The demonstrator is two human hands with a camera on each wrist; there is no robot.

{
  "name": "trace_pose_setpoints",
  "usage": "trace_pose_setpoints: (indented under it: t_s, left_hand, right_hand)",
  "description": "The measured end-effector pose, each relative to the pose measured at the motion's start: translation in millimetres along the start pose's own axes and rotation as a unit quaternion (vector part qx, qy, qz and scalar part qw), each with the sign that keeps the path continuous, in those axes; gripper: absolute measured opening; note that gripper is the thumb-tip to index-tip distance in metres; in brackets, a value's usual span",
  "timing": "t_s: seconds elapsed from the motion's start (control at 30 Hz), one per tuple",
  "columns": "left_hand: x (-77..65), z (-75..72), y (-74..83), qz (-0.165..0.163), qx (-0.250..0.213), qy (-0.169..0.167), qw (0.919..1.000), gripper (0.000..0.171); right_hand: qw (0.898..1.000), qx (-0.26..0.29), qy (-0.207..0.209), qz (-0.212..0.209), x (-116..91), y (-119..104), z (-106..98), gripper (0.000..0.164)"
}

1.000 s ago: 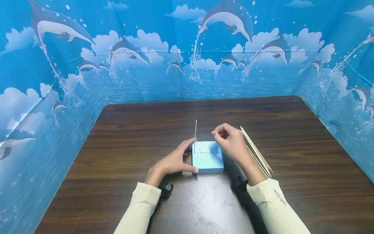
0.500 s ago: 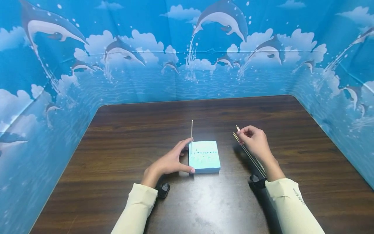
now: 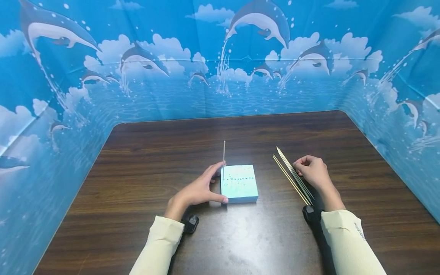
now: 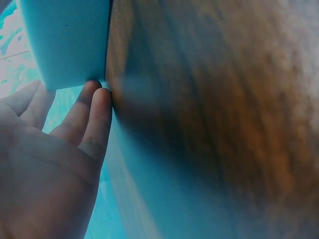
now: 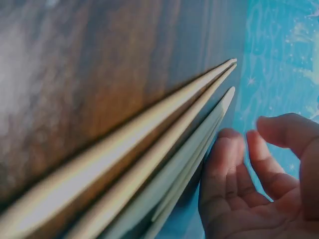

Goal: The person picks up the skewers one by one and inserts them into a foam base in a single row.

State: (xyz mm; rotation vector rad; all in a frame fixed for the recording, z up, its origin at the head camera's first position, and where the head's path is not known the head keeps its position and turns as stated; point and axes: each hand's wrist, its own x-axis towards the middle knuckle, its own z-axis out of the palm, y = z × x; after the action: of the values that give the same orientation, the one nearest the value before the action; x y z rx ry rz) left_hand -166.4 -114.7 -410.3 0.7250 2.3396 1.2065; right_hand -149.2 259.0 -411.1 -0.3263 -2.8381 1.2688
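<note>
Hands (image 3: 197,190) (image 3: 314,172), block (image 3: 239,189) and sticks (image 5: 149,162) between.

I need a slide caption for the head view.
Left hand holds blue block with upright stick; right hand beside sticks.

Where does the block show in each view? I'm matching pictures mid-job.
Head: the block is right of centre in the lower half, touched by the left hand.
Left wrist: upper left, cut off by the top edge.
Right wrist: not in it.
Shared landmark: the brown table, in all three.
</note>
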Motion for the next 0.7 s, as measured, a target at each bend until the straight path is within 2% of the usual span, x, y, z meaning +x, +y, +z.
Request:
trace_pose_setpoints:
  t_s: [0.3, 0.7]
  left_hand:
    - [-1.0, -0.2, 0.4, -0.004, 0.002, -0.002, 1.0, 0.114]
    - [-1.0, -0.1, 0.5, -0.005, -0.005, -0.003, 1.0, 0.114]
  right_hand:
    - [0.998, -0.037, -0.039, 0.026, 1.4, 6.4, -1.1, 0.024]
    - [0.996, -0.062, -0.056, 0.035, 2.5, 1.7, -1.1, 0.022]
